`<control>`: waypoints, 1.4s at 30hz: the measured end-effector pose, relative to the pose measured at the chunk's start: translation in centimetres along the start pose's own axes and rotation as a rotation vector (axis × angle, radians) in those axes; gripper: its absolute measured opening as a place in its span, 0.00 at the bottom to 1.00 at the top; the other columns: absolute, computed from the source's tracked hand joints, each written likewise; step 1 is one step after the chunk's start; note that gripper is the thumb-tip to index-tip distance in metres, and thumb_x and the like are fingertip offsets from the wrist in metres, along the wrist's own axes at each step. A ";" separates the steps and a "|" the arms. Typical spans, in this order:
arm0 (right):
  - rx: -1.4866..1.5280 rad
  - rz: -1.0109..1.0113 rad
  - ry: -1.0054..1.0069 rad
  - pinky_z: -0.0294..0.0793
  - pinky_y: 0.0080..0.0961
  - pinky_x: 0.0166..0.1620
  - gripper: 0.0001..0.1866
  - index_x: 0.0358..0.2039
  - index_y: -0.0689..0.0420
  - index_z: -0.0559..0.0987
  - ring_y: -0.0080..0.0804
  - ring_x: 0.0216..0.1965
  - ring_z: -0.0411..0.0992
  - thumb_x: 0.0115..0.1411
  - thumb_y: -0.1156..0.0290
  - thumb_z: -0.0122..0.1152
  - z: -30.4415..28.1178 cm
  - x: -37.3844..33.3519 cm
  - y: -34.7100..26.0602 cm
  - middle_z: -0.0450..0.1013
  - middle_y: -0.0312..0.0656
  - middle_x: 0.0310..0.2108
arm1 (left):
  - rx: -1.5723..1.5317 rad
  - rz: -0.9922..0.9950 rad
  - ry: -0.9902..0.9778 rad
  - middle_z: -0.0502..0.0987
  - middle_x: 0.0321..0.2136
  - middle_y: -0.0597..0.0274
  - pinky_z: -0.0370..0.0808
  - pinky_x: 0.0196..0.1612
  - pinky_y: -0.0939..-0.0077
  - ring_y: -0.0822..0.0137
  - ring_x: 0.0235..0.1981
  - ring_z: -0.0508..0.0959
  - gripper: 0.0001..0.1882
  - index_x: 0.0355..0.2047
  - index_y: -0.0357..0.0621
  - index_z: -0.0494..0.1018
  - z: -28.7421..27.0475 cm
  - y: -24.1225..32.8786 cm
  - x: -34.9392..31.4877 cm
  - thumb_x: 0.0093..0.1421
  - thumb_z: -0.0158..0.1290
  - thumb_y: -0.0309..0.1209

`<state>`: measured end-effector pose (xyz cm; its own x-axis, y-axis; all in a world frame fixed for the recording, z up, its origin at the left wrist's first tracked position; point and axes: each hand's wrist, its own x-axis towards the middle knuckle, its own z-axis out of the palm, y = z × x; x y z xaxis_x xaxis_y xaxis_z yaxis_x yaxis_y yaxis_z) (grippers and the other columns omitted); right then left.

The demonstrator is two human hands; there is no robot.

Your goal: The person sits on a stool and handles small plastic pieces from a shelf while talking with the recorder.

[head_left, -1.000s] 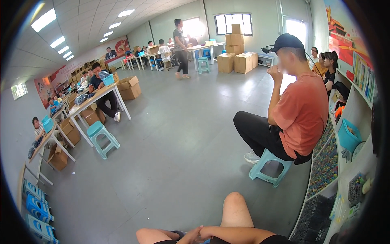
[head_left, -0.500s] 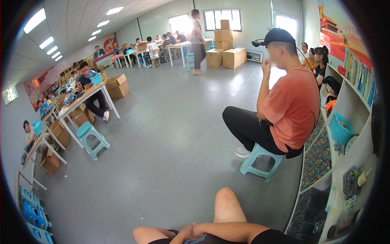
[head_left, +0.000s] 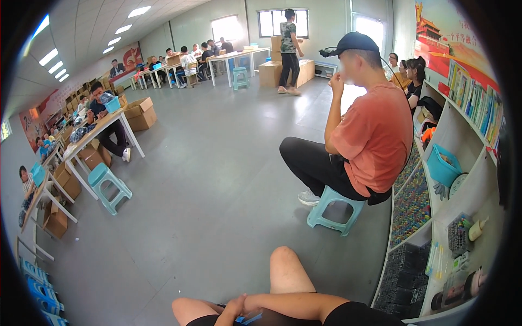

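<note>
My left hand (head_left: 235,306) and my right hand (head_left: 251,304) rest together in my lap, between my bent knees. Their fingers look closed against each other, and I make out no object between them. A small blue strip (head_left: 249,319) shows just below the hands, against dark clothing (head_left: 280,318). My right forearm (head_left: 299,305) lies across from the right. The fingers are small and partly overlap, so their exact clasp is hidden.
A person in an orange shirt (head_left: 375,136) sits on a light blue stool (head_left: 336,209) ahead to the right. White shelving (head_left: 435,225) with bins lines the right side. Tables (head_left: 89,138), cardboard boxes (head_left: 140,114) and an unoccupied stool (head_left: 109,187) stand left. Someone walks (head_left: 290,51) at the back.
My view has turned slightly right, so the room sits further left in the picture. The walking person has moved right, in front of the stacked boxes. My hands stay together.
</note>
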<state>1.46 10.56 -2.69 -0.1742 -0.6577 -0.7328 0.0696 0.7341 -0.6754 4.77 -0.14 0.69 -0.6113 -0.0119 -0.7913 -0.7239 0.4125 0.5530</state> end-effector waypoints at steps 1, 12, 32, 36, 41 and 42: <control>0.007 0.005 0.005 0.64 0.32 0.15 0.03 0.20 0.48 0.72 0.30 0.13 0.60 0.46 0.66 0.53 0.1 0.4 0.4 0.60 0.36 0.13 | -0.029 -0.022 -0.012 0.69 0.11 0.56 0.63 0.17 0.74 0.64 0.13 0.69 0.31 0.24 0.32 0.71 0.1 0.4 -0.4 0.53 0.39 0.54; -0.037 -0.166 0.055 0.67 0.34 0.16 0.03 0.23 0.45 0.73 0.30 0.16 0.62 0.44 0.67 0.54 1.4 5.1 4.7 0.63 0.34 0.16 | 0.073 0.064 -0.069 0.69 0.10 0.55 0.65 0.19 0.73 0.64 0.13 0.69 0.31 0.19 0.33 0.71 0.2 0.2 -0.2 0.53 0.38 0.54; -0.070 0.009 -0.003 0.67 0.34 0.17 0.04 0.21 0.45 0.73 0.29 0.14 0.62 0.48 0.64 0.50 -0.7 -2.7 -0.7 0.64 0.37 0.16 | 0.032 0.051 -0.113 0.72 0.12 0.54 0.66 0.22 0.74 0.65 0.15 0.71 0.32 0.19 0.33 0.72 0.2 0.0 0.7 0.53 0.36 0.54; -0.132 0.104 0.004 0.68 0.33 0.18 0.03 0.22 0.44 0.73 0.27 0.16 0.64 0.48 0.64 0.50 -0.8 -3.2 -1.7 0.64 0.35 0.16 | 0.084 0.107 -0.086 0.71 0.11 0.55 0.66 0.24 0.75 0.65 0.15 0.72 0.35 0.18 0.33 0.72 0.0 -1.0 1.9 0.52 0.35 0.57; -0.107 0.121 0.018 0.68 0.31 0.18 0.03 0.23 0.43 0.74 0.26 0.16 0.64 0.47 0.65 0.51 -1.1 -3.5 -2.4 0.65 0.34 0.15 | 0.102 0.163 -0.092 0.71 0.10 0.53 0.68 0.24 0.75 0.65 0.15 0.73 0.36 0.17 0.32 0.71 -0.3 -0.2 0.9 0.52 0.35 0.58; -0.106 0.127 0.012 0.68 0.31 0.18 0.03 0.23 0.43 0.74 0.26 0.15 0.64 0.47 0.65 0.51 -1.1 -3.2 -2.2 0.65 0.34 0.15 | 0.086 0.152 -0.120 0.71 0.10 0.53 0.68 0.24 0.76 0.65 0.15 0.73 0.36 0.17 0.31 0.71 -0.5 0.0 0.6 0.52 0.35 0.58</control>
<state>0.78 11.23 1.20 -0.1824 -0.5567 -0.8104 -0.0123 0.8255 -0.5643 4.26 -0.58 0.32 -0.6651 0.1629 -0.7287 -0.5933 0.4772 0.6482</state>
